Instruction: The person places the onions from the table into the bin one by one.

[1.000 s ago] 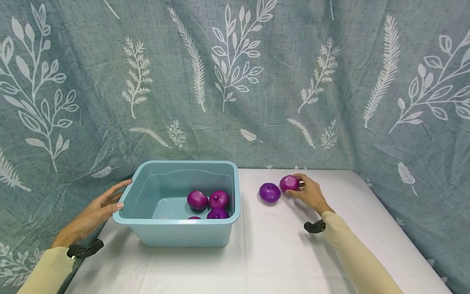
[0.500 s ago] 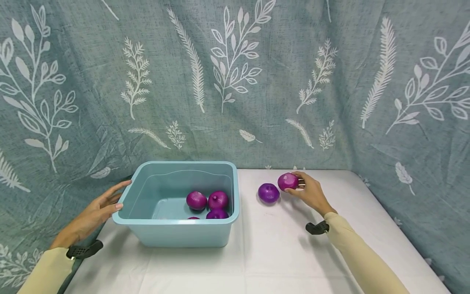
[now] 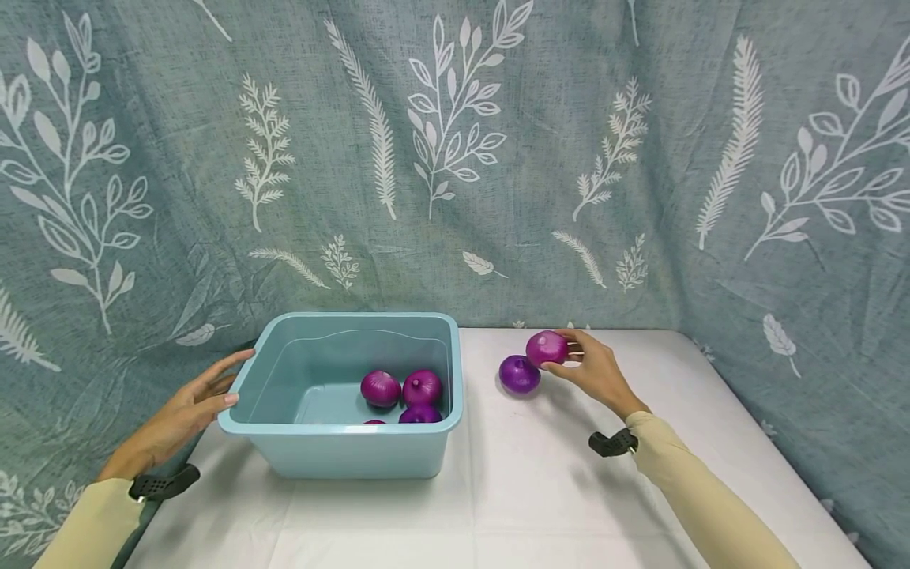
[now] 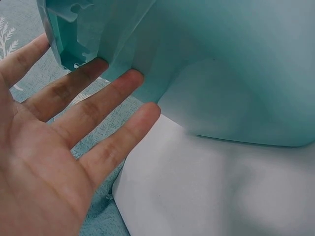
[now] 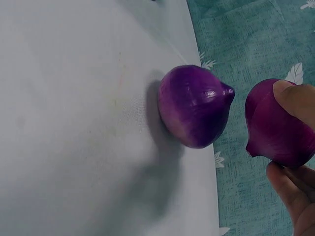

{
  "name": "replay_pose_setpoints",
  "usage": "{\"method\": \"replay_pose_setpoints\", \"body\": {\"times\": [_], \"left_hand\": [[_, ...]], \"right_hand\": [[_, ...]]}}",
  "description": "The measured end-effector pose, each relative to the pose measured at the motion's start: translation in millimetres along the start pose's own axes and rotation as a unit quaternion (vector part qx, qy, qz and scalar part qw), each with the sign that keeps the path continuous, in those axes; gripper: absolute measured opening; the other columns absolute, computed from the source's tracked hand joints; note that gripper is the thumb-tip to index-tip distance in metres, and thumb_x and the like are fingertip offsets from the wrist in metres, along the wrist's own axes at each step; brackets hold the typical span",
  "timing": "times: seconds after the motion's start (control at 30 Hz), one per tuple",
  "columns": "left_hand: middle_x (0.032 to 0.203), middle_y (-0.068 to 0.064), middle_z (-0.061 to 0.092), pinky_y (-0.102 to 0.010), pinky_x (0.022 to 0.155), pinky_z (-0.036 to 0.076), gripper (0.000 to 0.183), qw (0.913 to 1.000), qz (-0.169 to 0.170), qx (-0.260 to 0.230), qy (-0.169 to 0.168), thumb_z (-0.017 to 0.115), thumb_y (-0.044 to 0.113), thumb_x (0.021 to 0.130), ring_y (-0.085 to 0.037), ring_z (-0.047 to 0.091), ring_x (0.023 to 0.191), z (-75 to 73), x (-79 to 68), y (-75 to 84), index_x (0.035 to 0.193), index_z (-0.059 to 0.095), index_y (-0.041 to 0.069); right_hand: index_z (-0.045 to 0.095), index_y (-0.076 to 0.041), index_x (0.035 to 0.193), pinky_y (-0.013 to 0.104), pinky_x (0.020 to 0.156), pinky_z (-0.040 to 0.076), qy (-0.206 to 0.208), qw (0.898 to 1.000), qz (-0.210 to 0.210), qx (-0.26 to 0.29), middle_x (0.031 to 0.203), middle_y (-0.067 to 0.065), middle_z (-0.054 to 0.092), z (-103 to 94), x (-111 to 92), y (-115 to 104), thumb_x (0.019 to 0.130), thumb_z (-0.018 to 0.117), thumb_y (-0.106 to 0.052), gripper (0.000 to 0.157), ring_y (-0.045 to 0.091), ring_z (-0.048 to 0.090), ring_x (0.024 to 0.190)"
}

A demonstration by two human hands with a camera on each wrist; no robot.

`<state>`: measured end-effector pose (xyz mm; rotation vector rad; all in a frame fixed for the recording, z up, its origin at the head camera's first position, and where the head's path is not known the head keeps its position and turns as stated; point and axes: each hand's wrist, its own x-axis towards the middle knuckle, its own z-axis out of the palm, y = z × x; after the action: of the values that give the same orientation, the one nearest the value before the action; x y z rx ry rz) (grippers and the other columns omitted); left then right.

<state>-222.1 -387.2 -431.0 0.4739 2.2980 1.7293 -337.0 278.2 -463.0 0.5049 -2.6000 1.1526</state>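
Observation:
Between thumb and fingers, my right hand holds a red onion, raised a little off the table. Just left of it, a darker purple onion sits on the white cloth; the right wrist view shows this onion apart from the held onion. My left hand touches the left rim of a light blue plastic tub. In the left wrist view its fingers are spread and nearly straight against the tub's outer side. The left thumb is hidden there.
Inside the tub, toward its right side, lie several onions, one mostly hidden by the front rim. A white cloth covers the table. Behind and on both sides hangs a blue-green leaf-patterned curtain.
My right hand has lifted the red onion slightly and carried it left, so in the head view it now overlaps the darker onion's edge. The left hand and tub have stayed put.

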Motion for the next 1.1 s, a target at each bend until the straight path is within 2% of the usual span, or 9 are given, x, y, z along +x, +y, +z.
{"method": "replay_pose_setpoints", "body": {"times": [0.4, 0.57, 0.77, 0.93, 1.1], "left_hand": [[0.172, -0.008, -0.009, -0.084, 0.107, 0.007, 0.066, 0.9999, -0.011, -0.007, 0.000, 0.044, 0.017, 0.111, -0.053, -0.009, 0.151, 1.7, -0.5, 3.4, 0.167, 0.013, 0.035], [0.172, -0.010, -0.010, -0.084, 0.106, 0.007, 0.066, 0.9999, -0.014, -0.007, 0.001, 0.044, 0.018, 0.111, -0.054, -0.009, 0.151, 1.2, -0.8, 2.2, 0.167, 0.013, 0.035], [0.172, -0.012, -0.007, -0.082, 0.109, 0.012, 0.066, 1.0000, -0.007, 0.000, 0.001, 0.045, 0.017, 0.111, -0.055, -0.005, 0.151, 2.3, -1.7, 1.6, 0.167, 0.013, 0.034], [0.172, -0.012, -0.010, -0.084, 0.107, 0.008, 0.066, 0.9999, -0.013, -0.006, 0.003, 0.045, 0.018, 0.111, -0.054, -0.008, 0.151, 2.8, -2.1, 3.7, 0.167, 0.013, 0.035], [0.172, -0.010, -0.010, -0.085, 0.106, 0.008, 0.066, 0.9999, -0.014, -0.007, 0.003, 0.045, 0.018, 0.111, -0.053, -0.009, 0.151, 3.4, -2.6, 5.1, 0.167, 0.013, 0.035]], "right_hand": [[0.059, -0.009, 0.141, 0.046, 0.091, 0.059, -0.005, 1.000, -0.019, 0.014, 0.131, 0.015, 0.066, 3.8, -0.4, -29.5, 0.081, 0.090, -0.038, 0.074, 0.032, 0.072, 0.106], [0.061, -0.011, 0.138, 0.039, 0.088, 0.060, -0.010, 0.999, -0.031, 0.023, 0.130, 0.011, 0.067, 6.4, 1.3, -44.5, 0.080, 0.091, -0.035, 0.070, 0.029, 0.072, 0.106], [0.061, -0.012, 0.137, 0.038, 0.089, 0.060, -0.015, 0.999, -0.041, 0.032, 0.129, 0.010, 0.067, 10.8, 1.7, -61.9, 0.080, 0.091, -0.035, 0.069, 0.027, 0.072, 0.107], [0.062, -0.015, 0.137, 0.034, 0.089, 0.059, -0.019, 0.997, -0.054, 0.046, 0.129, 0.007, 0.067, 14.1, 1.9, -74.7, 0.079, 0.092, -0.033, 0.068, 0.024, 0.072, 0.107], [0.063, -0.016, 0.136, 0.032, 0.088, 0.059, -0.019, 0.996, -0.066, 0.062, 0.128, 0.004, 0.067, 16.1, 1.7, -86.2, 0.078, 0.092, -0.037, 0.068, 0.024, 0.072, 0.107]]}}
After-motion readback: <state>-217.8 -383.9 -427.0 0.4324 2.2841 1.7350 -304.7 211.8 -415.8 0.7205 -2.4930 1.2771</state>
